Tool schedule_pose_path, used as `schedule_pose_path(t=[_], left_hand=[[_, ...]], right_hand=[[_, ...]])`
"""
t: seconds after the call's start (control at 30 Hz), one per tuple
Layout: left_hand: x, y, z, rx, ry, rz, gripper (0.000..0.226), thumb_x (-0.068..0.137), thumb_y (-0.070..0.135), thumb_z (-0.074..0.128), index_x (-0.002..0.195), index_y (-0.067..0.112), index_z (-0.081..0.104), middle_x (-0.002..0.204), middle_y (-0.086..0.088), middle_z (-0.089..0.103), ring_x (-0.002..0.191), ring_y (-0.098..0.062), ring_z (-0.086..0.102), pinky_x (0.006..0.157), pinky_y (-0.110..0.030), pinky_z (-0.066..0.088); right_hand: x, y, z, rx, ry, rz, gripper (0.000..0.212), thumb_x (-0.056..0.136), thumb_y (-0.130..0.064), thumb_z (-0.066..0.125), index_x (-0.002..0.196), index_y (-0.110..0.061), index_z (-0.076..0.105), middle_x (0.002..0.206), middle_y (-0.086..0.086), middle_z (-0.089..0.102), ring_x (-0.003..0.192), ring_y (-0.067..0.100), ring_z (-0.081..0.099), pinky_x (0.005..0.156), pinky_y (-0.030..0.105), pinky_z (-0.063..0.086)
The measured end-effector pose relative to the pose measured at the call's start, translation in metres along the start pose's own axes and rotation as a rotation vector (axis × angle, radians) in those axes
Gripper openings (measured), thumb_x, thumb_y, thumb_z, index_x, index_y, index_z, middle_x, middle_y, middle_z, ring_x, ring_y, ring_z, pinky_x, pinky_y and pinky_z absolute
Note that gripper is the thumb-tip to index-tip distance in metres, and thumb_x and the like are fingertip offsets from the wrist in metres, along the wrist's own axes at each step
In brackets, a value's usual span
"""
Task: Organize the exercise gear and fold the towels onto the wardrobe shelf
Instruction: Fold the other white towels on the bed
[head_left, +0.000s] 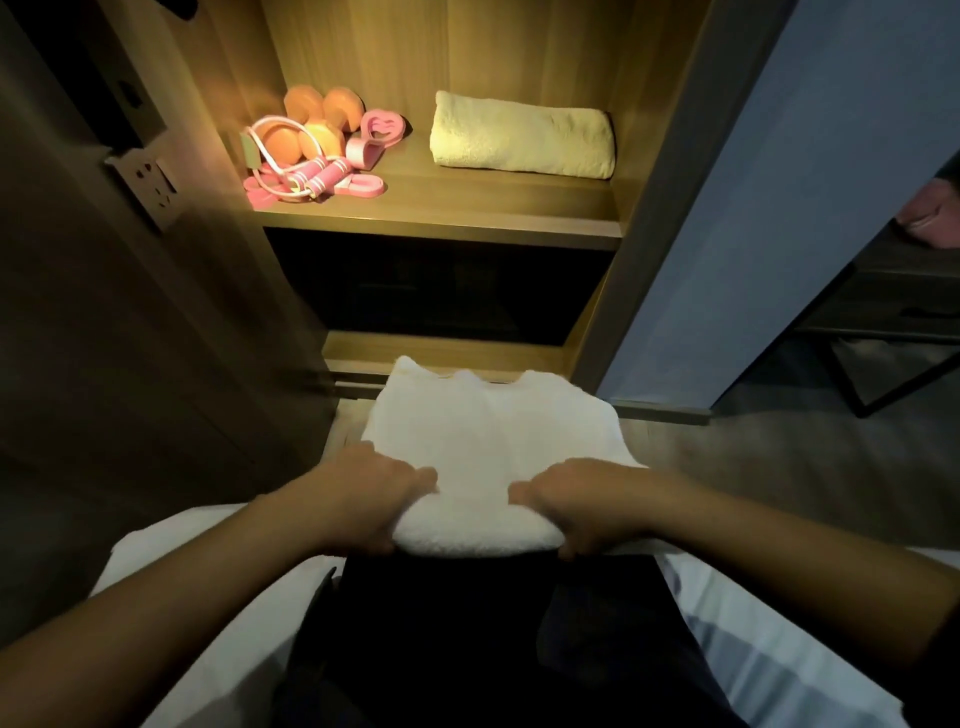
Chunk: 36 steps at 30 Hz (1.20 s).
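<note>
A white towel (488, 441) lies folded on my lap, its far edge hanging toward the wardrobe. My left hand (366, 496) grips its near left edge, fingers on top and thumb tucked under. My right hand (576, 506) grips the near right edge the same way. On the lit wardrobe shelf (447, 213) a folded cream towel (522, 137) lies at the right. At the left sit orange dumbbells (317, 119), a pink skipping rope (306, 176) and pink resistance bands (374, 137), bunched together.
The open wardrobe door (130, 260) with a white socket plate stands at the left. A dark compartment (436, 291) lies under the shelf. A blue wall (753, 208) rises at the right, beside a dark table (893, 301). White bedding (769, 649) is under me.
</note>
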<state>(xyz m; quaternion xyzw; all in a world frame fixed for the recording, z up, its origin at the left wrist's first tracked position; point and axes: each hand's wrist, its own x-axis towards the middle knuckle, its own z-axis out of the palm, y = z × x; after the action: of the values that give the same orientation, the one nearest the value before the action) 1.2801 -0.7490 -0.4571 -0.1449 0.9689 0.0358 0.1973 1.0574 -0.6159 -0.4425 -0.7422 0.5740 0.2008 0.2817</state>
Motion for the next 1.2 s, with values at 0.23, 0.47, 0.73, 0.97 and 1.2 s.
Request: schedule_pose_path(t=[0.23,0.47,0.73,0.97,1.2], left_hand=[[0.000,0.022,-0.023,-0.204,-0.565,0.023,0.042,0.078,0.034,0.071,0.106,0.032,0.041,0.095,0.000,0.056,0.083,-0.019,0.056,0.066,-0.032,0.048],[0.045,-0.006,-0.033,-0.448,-0.199,-0.224,0.027,0.092,0.053,0.054,0.085,0.027,0.051,0.088,0.008,0.057,0.085,-0.017,0.053,0.071,-0.032,0.042],[0.135,-0.003,0.019,-0.449,0.148,-0.650,0.048,0.096,0.046,0.038,0.138,0.024,0.042,0.145,-0.004,0.042,0.135,-0.026,0.034,0.113,-0.058,0.019],[0.098,-0.023,0.045,-1.090,0.224,-1.116,0.091,0.080,0.070,0.057,0.147,0.019,0.024,0.143,-0.011,0.044,0.126,-0.036,0.047,0.101,-0.049,0.043],[0.049,-0.021,0.079,-1.323,0.126,-1.105,0.088,0.077,0.073,0.059,0.136,0.010,0.043,0.128,-0.014,0.055,0.105,-0.032,0.056,0.081,-0.042,0.046]], right_hand=[[0.003,-0.019,-0.017,0.103,-0.447,-0.079,0.024,0.088,-0.018,0.070,0.097,-0.004,0.054,0.088,0.014,0.061,0.073,0.024,0.054,0.060,0.027,0.040],[0.044,0.046,-0.033,0.524,0.085,0.113,0.007,0.092,-0.021,0.062,0.096,-0.016,0.063,0.093,-0.001,0.068,0.080,0.012,0.062,0.076,0.031,0.053],[0.128,0.088,0.010,0.421,0.404,0.591,0.054,0.094,-0.057,0.036,0.142,-0.032,0.038,0.152,0.000,0.037,0.137,0.028,0.035,0.109,0.055,0.032],[0.098,0.100,0.037,1.104,0.398,0.880,0.089,0.083,-0.079,0.039,0.152,-0.027,0.018,0.154,0.009,0.036,0.133,0.037,0.043,0.106,0.053,0.040],[0.046,0.084,0.062,1.262,0.378,0.906,0.079,0.086,-0.073,0.044,0.140,-0.016,0.044,0.139,0.013,0.052,0.117,0.033,0.055,0.088,0.041,0.043]])
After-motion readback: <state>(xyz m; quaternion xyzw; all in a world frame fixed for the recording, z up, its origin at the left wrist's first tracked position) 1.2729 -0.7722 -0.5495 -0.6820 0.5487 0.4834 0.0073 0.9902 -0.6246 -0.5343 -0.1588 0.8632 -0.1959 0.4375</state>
